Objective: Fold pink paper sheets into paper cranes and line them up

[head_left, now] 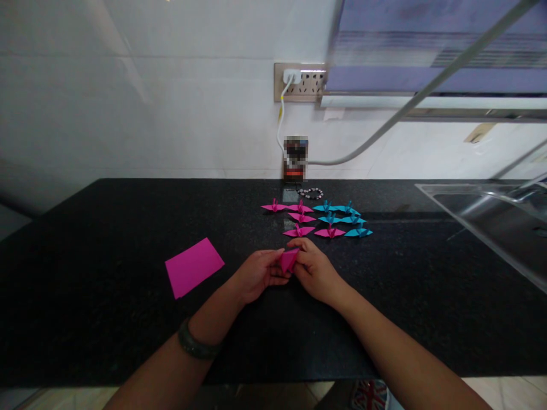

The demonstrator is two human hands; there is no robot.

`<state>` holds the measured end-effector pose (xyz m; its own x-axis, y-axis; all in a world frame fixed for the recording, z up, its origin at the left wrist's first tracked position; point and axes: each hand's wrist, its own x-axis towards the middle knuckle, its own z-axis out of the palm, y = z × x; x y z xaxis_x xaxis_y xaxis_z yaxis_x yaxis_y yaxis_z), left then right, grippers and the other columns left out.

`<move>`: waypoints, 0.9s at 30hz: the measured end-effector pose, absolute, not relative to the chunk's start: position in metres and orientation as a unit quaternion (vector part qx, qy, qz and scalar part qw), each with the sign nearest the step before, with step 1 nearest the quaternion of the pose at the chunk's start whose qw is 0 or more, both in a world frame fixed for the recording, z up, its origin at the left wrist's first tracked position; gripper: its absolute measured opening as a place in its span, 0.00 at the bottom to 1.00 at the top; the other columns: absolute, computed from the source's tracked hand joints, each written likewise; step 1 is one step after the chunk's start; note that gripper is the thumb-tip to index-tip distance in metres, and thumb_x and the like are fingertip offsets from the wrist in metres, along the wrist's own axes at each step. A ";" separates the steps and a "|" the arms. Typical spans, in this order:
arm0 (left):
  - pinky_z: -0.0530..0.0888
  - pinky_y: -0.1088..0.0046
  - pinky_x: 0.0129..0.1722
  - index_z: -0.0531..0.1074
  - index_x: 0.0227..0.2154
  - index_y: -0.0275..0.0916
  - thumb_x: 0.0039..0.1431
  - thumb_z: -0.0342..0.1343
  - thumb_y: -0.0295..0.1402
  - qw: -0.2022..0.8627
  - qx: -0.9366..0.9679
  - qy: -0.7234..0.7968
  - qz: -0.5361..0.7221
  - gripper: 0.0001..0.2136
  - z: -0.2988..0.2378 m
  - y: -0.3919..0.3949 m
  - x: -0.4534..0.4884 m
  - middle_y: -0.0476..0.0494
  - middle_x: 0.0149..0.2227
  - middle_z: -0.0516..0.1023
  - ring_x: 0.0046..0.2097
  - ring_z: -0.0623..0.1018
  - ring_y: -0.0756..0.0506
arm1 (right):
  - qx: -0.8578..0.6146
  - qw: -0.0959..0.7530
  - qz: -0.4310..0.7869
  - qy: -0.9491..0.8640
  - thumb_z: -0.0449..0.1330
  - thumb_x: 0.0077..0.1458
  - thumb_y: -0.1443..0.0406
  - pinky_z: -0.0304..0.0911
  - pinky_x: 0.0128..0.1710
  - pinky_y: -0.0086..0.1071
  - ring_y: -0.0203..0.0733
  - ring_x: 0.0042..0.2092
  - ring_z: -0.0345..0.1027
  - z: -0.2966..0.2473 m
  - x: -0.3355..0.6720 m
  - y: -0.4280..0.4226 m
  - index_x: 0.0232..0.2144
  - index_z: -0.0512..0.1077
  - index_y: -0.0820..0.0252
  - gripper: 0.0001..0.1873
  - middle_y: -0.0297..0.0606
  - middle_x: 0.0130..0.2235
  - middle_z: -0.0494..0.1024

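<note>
Between my two hands is a small folded piece of pink paper (288, 261), held just above the dark countertop. My left hand (260, 273) pinches its left side, thumb on top and fingers beneath. On the other side, my right hand (314, 266) grips the right edge, with the fingertips partly hidden. Beyond my hands sit several folded paper cranes in rows: pink cranes (299, 230) on the left and blue cranes (358, 232) on the right. Flat on the counter to the left lies pink paper (194, 267).
A phone-like device with a blurred screen (296, 159) leans on the wall, its white cable running to a socket strip (301, 82). A beaded strap (311, 193) lies before it. At right is a steel sink (504, 228). The black counter's (290, 359) front edge is near me.
</note>
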<state>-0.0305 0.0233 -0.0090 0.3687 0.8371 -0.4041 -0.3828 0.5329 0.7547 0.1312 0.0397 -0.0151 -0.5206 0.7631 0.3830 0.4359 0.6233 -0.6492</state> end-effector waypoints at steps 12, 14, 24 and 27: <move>0.71 0.75 0.30 0.73 0.31 0.32 0.49 0.56 0.31 0.735 0.251 0.430 0.460 0.08 -0.008 0.027 -0.033 0.42 0.28 0.76 0.28 0.75 0.50 | -0.380 0.447 0.319 -0.744 0.52 0.49 0.71 0.61 0.39 0.35 0.40 0.40 0.62 -0.012 0.130 0.042 0.27 0.68 0.58 0.06 0.38 0.35 0.68; 0.71 0.74 0.31 0.73 0.31 0.32 0.49 0.56 0.31 0.718 0.258 0.431 0.481 0.08 -0.008 0.027 -0.032 0.41 0.28 0.76 0.28 0.75 0.50 | -0.430 0.476 0.390 -0.660 0.50 0.52 0.65 0.64 0.31 0.33 0.39 0.36 0.64 -0.012 0.129 0.043 0.30 0.66 0.58 0.06 0.38 0.34 0.69; 0.70 0.74 0.33 0.74 0.32 0.33 0.45 0.59 0.34 0.666 0.338 0.448 0.492 0.11 -0.010 0.023 -0.027 0.41 0.31 0.76 0.31 0.74 0.49 | -0.433 0.413 0.564 -0.570 0.58 0.45 0.58 0.58 0.18 0.26 0.31 0.22 0.59 -0.011 0.124 0.043 0.30 0.66 0.61 0.13 0.32 0.24 0.68; 0.69 0.76 0.29 0.75 0.31 0.34 0.44 0.60 0.35 0.624 0.384 0.495 0.467 0.12 -0.010 0.022 -0.026 0.42 0.29 0.76 0.30 0.74 0.49 | -0.429 0.439 0.547 -0.570 0.58 0.44 0.59 0.57 0.19 0.26 0.31 0.21 0.59 -0.011 0.126 0.045 0.29 0.67 0.60 0.11 0.32 0.24 0.69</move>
<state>-0.0260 0.0221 -0.0104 0.0746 0.9630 -0.2590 -0.2021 0.2689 0.9417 0.1264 0.0447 -0.0112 -0.2477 0.9683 0.0319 0.0089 0.0352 -0.9993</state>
